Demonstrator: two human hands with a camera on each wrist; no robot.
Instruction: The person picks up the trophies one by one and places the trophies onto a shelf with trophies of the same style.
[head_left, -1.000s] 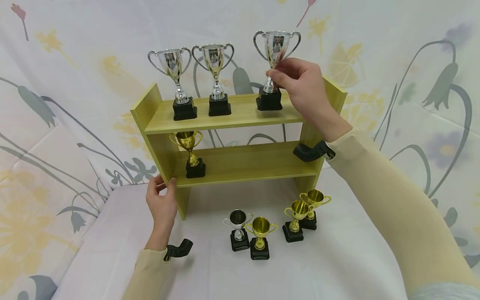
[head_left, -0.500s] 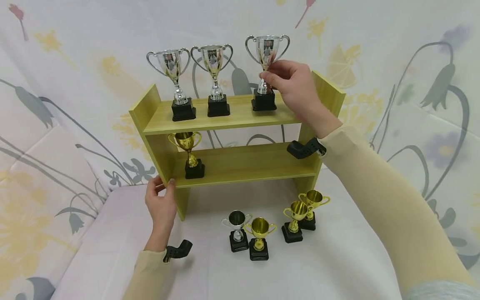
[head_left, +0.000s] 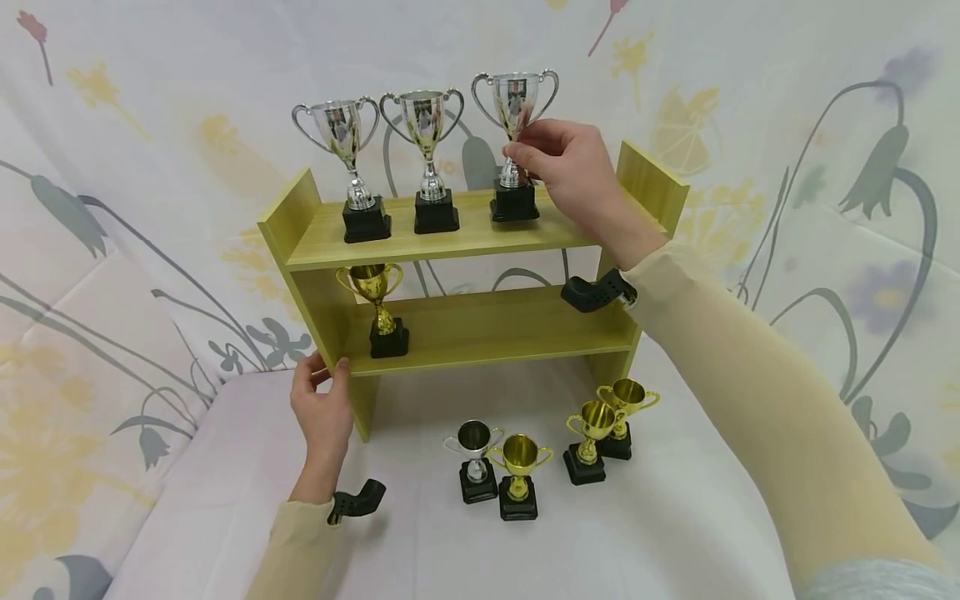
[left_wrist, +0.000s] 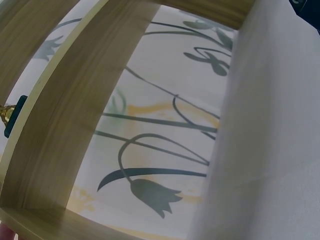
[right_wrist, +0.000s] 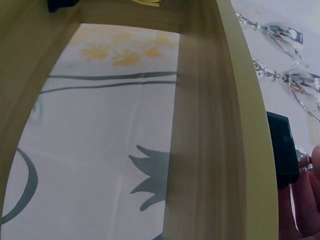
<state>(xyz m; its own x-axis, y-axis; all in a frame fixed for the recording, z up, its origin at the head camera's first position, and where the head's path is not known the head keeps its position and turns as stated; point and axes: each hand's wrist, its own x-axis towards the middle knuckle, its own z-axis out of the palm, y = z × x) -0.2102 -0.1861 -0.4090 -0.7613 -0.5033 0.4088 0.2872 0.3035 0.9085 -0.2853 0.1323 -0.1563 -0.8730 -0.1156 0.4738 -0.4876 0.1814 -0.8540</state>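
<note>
In the head view my right hand [head_left: 573, 171] pinches the stem of a silver trophy cup [head_left: 516, 93] over the right half of the top shelf. Its black base [right_wrist: 283, 150] shows beside the shelf edge in the right wrist view; whether it touches the board I cannot tell. Two more silver trophies, one on the left [head_left: 341, 125] and one nearer the middle [head_left: 424, 117], stand upright on that board. Low on the left side of the wooden shelf [head_left: 487, 321], my left hand [head_left: 322, 408] grips the side panel, thumb in front and fingers partly hidden behind.
A gold trophy [head_left: 384, 308] stands at the left of the middle board. On the white cloth in front are a small silver trophy [head_left: 477, 458] and gold ones, one beside it [head_left: 519, 467] and two at the right [head_left: 592, 433]. A floral cloth [head_left: 750, 83] hangs behind.
My right hand has carried the silver trophy leftward along the top shelf, closer to the other two. My left hand has stayed on the side panel.
</note>
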